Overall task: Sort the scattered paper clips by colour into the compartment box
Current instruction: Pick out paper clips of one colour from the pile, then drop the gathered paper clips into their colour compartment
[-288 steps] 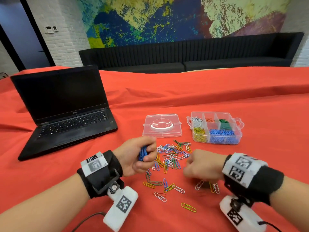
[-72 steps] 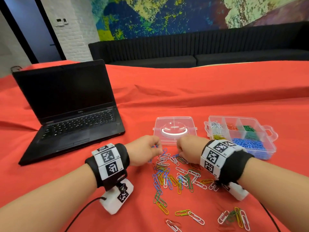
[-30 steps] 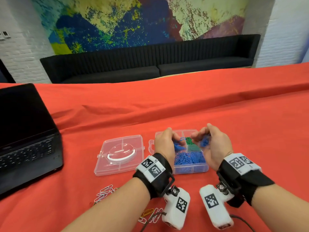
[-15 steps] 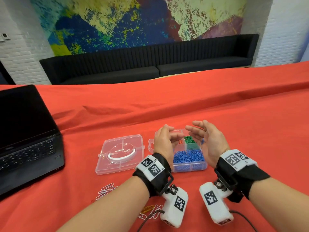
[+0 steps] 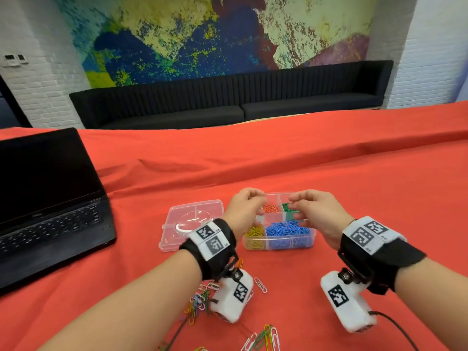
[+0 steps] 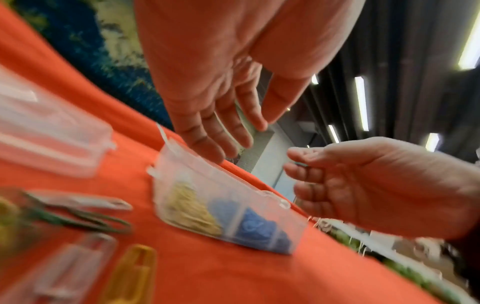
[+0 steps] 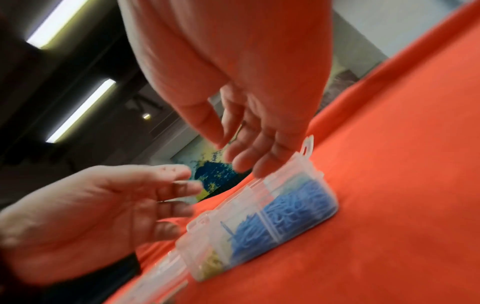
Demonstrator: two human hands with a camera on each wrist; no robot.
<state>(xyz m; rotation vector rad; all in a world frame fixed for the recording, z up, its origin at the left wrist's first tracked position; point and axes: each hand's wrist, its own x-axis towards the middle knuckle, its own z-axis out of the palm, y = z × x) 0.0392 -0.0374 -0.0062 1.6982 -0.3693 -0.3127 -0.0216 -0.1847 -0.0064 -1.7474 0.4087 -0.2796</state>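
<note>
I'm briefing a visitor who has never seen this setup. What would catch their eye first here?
First, the two open hands, left hand and right hand, hovering empty over the clear compartment box at the centre of the red tablecloth. Its blue paper clips stand out most. Loose paper clips lie scattered nearer the person, and an open laptop sits at the left.
</note>
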